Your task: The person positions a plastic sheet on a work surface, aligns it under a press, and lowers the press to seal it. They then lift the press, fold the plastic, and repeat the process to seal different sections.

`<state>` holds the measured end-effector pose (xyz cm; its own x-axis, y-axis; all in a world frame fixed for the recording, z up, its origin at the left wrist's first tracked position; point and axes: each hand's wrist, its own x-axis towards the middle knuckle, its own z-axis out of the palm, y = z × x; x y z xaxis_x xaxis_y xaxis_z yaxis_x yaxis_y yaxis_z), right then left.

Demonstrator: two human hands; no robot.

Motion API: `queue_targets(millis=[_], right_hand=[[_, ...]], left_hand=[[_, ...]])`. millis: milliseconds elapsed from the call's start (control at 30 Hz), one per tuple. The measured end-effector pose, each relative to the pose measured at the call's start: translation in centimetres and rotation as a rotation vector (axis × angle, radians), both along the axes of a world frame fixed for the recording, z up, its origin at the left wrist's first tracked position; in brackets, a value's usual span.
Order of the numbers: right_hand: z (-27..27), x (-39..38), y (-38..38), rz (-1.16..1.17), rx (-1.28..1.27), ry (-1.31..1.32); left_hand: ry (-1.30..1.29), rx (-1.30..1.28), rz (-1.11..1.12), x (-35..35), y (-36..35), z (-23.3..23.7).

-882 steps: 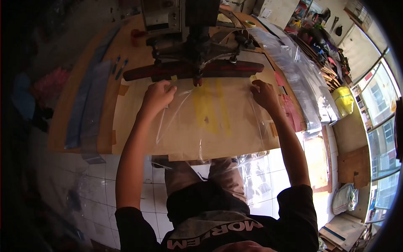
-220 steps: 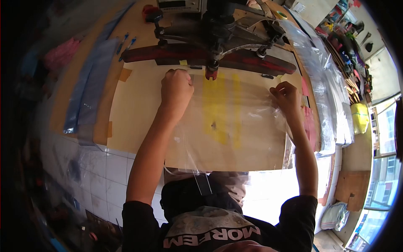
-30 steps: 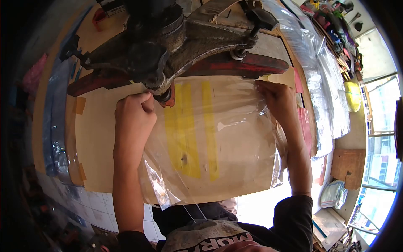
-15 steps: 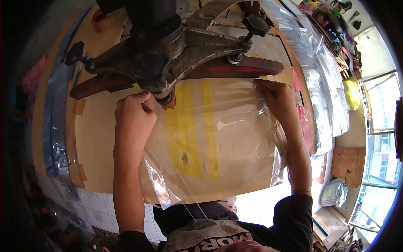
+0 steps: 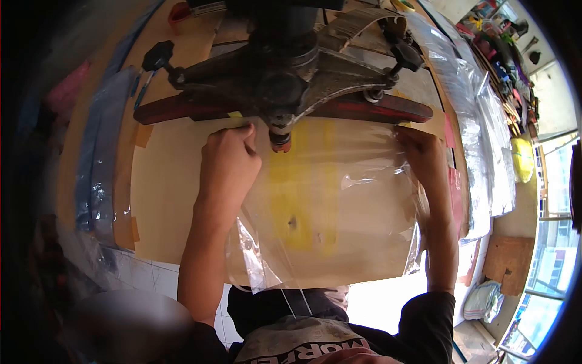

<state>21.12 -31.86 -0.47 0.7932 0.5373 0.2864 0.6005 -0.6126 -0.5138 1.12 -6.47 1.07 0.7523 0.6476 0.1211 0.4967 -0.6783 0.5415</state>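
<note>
A clear plastic sheet (image 5: 364, 206) lies over a tan board (image 5: 163, 200), its near edge hanging toward my lap. Through it show yellow strips (image 5: 291, 200) on the board. My left hand (image 5: 230, 155) is closed, thumb against fingers, at the sheet's far left corner, close to the orange-red tip (image 5: 280, 144) of a dark metal machine head (image 5: 267, 82). At the far right corner, my right hand (image 5: 422, 145) pinches the plastic. Just beyond both hands runs a worn red bar (image 5: 370, 109) fixed under the machine head.
Black knobs (image 5: 159, 56) stick out from the machine's arms. Folded clear plastic (image 5: 485, 145) is stacked along the right side, with bluish plastic (image 5: 104, 164) at the left. Pens (image 5: 143, 90) lie at the back left. A blurred grey shape (image 5: 130, 321) is at the lower left.
The view has shifted, so the machine, board and both hands appear further right. Both hands stay at the plastic's far corners. A blurred grey shape has appeared at the lower left.
</note>
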Motion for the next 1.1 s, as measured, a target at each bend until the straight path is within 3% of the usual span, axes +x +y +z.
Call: queue_targets(millis=[267,433,533,600,667,767,833,1000,1100], right_hand=[[0.1,0.0,-0.2,-0.014,-0.008,0.054],[1.6,0.3,-1.5,0.021,-0.118,0.181],[4.1,-2.4,-3.9,0.011,-0.051,0.275],[4.2,-3.5,-6.3,-0.046,0.002,0.268],[3.5,-4.1,-9.4,-0.099,0.060,0.263],[0.4,-3.8,-13.5,-0.196,0.268,0.184],[-1.1,-4.5,-15.3,-0.443,0.432,-0.129],[-3.1,-4.5,-17.0,-0.569,0.601,-0.227],[-3.2,-4.6,-16.9,-0.510,0.653,-0.371]], left_hand=[[0.047,0.116,-0.061,-1.1,-0.5,-0.1],[0.048,0.199,-0.092,-4.2,-1.6,2.3],[-0.142,0.317,-0.140,-7.7,-1.8,3.8],[-0.396,0.130,-0.193,-10.3,-0.9,4.1],[-0.434,0.173,-0.168,-13.3,0.7,3.6],[-0.484,0.261,-0.028,-17.4,3.6,2.0],[-0.491,0.261,0.001,-19.0,4.8,1.3],[-0.533,0.283,0.095,-21.8,7.8,-1.8],[-0.668,0.213,0.061,-21.6,8.7,-3.8]])
